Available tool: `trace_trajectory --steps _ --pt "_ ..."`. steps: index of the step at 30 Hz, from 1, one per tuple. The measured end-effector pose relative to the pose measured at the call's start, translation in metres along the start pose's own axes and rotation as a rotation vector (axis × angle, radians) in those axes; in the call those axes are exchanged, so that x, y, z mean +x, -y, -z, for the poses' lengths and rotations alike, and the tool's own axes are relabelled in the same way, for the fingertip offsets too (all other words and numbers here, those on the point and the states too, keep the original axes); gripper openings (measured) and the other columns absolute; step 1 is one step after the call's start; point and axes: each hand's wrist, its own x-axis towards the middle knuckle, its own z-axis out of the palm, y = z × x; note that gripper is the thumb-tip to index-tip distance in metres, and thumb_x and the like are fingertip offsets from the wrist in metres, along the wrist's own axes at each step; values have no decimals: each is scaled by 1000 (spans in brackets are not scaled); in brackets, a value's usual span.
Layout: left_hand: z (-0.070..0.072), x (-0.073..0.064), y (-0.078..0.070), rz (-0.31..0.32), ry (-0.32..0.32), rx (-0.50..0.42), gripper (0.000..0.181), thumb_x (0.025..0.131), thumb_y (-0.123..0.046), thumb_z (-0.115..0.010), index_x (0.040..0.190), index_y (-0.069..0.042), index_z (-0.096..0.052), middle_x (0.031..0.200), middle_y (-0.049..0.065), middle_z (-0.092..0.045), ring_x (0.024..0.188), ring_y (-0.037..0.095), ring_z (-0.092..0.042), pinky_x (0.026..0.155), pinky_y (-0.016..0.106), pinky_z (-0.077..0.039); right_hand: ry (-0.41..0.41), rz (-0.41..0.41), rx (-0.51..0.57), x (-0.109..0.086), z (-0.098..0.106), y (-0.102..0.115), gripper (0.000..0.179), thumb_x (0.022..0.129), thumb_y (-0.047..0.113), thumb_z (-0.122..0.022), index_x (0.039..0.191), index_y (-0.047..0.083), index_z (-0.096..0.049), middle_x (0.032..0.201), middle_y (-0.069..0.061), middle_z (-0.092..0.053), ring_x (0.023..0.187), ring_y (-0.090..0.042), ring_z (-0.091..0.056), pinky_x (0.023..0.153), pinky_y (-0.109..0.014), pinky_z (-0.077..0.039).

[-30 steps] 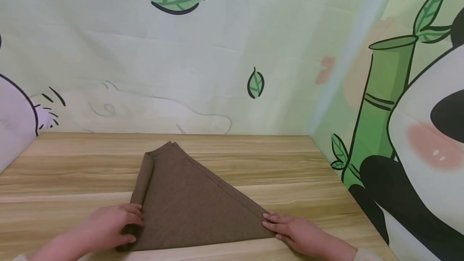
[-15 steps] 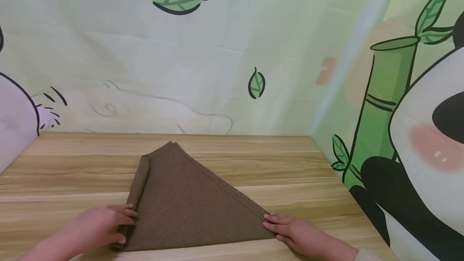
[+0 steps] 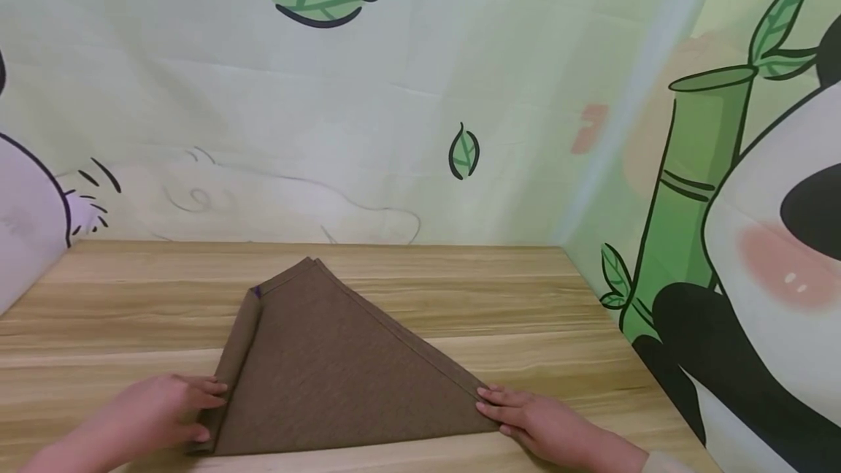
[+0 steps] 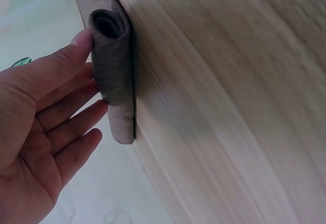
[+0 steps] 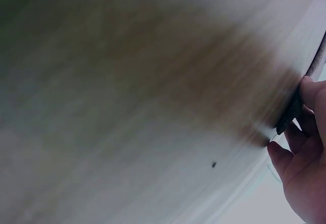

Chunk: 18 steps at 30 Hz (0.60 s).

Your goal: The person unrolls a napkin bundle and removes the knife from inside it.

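A brown hemmed cloth (image 3: 342, 371), folded in layers with a slanting right edge, lies on the wooden table. Its left side is turned into a narrow roll (image 3: 238, 341), whose hollow end shows in the left wrist view. My left hand (image 3: 154, 411) is at the near part of this roll, thumb and loosely extended fingertips touching its outer side (image 4: 113, 81). At the cloth's right corner, my right hand (image 3: 545, 418) rests with straight fingers on top of the fabric. The right wrist view catches this hand (image 5: 305, 152) at the frame's edge, beside the dark corner.
The pale wooden table (image 3: 420, 276) reaches back to a printed fabric backdrop (image 3: 368, 108) with leaves. Along the right side stands more backdrop with a bamboo stalk (image 3: 703, 137) and a panda (image 3: 762, 254). A small dark speck (image 5: 214, 164) shows in the right wrist view.
My left hand has moved left together with the roll, which has unrolled a little, so the flat part of the cloth is wider. The right hand has stayed at its corner.
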Motion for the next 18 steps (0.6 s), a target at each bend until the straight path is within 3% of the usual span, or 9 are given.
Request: trace_trajectory --steps 3,10,14,18 --pt "0 -3 4 -8 0 9 38 72 -33 -88 99 -8 -81 107 14 -79 92 24 -77 74 38 -63 7 -6 10 0 1 0 40 108 25 -50 146 14 -58 150 -11 -60 135 -27 -61 102 -39 -58" --pt "6 -2 7 39 96 -60 33 77 -30 -86 100 -8 -80 107 14 -78 93 25 -76 75 38 -62 7 -7 9 0 2 1 40 108 25 -50 146 13 -58 149 -10 -60 135 -27 -61 102 -39 -58" --pt "9 3 1 33 37 -78 24 79 -25 -86 96 -9 -79 97 7 -78 87 22 -74 72 37 -61 11 -7 12 0 2 1 40 108 24 -50 146 13 -58 149 -11 -60 135 -27 -61 102 -39 -58" --pt "10 9 -6 14 -6 -72 24 79 -23 -86 99 -11 -77 99 5 -76 89 23 -73 72 35 -61 14 -7 11 1 1 1 40 108 24 -51 146 13 -58 149 -11 -60 135 -27 -61 102 -39 -58"
